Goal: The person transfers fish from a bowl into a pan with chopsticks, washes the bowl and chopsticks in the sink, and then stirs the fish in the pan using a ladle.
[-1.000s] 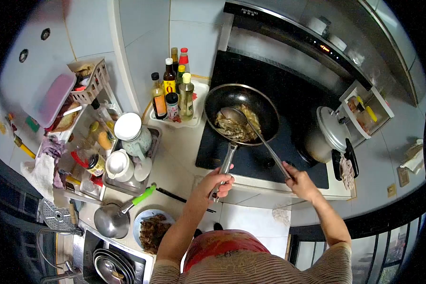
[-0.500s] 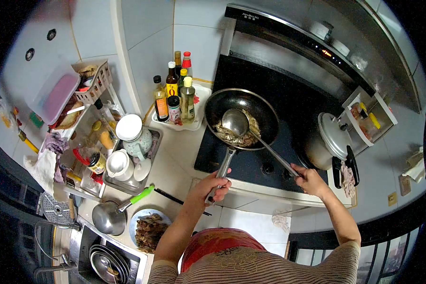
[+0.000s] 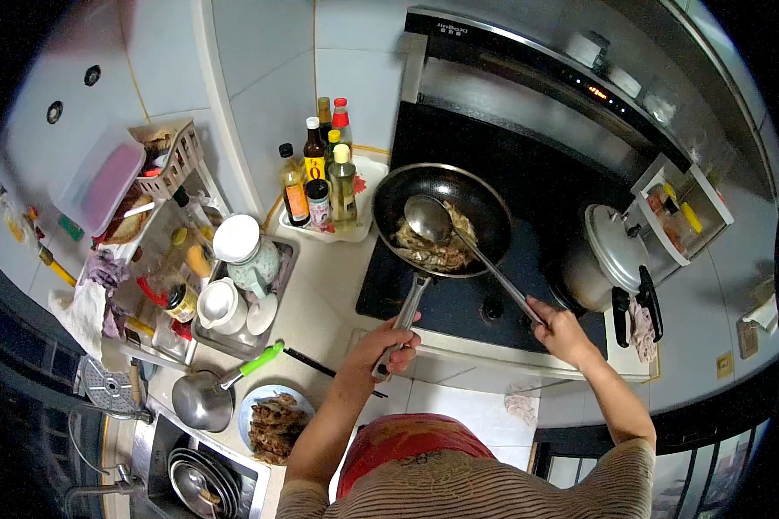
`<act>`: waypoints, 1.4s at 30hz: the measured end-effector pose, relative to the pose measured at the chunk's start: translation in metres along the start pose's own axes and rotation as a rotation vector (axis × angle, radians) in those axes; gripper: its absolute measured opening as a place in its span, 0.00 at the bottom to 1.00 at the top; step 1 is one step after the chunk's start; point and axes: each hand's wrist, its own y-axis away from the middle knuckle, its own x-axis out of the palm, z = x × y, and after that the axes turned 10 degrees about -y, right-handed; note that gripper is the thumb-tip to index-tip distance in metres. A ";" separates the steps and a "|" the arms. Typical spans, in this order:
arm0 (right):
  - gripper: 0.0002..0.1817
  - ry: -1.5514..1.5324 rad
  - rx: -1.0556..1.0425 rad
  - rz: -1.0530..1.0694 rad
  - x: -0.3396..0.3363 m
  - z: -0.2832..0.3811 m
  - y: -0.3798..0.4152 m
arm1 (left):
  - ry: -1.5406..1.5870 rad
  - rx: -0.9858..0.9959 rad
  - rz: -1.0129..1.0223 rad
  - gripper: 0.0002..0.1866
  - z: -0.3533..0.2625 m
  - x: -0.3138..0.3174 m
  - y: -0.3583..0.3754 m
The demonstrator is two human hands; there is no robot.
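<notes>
A dark wok (image 3: 485, 195) sits on the black stove top with its metal handle pointing toward me. My left hand (image 3: 384, 348) is wrapped round that handle. In my right hand (image 3: 563, 332) is the long handle of a metal ladle (image 3: 428, 219). The ladle's bowl is inside the wok, over browned pieces of food (image 3: 437, 253) that look like small fish. Part of the food is hidden under the ladle.
Right of the wok stands a pressure cooker (image 3: 614, 246). Sauce bottles (image 3: 343, 192) fill a white tray at the back left. A plate of fried food (image 3: 275, 428), a saucepan (image 3: 202, 400) and a sink (image 3: 249, 484) with stacked pans are at lower left.
The ladle's bowl has shifted slightly up and left within the wok, and my right hand has moved a little left with it. My left hand keeps its grip on the wok handle.
</notes>
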 end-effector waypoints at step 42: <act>0.25 0.026 0.145 -0.054 0.005 0.009 0.021 | 0.000 -0.005 0.063 0.25 0.005 0.005 -0.006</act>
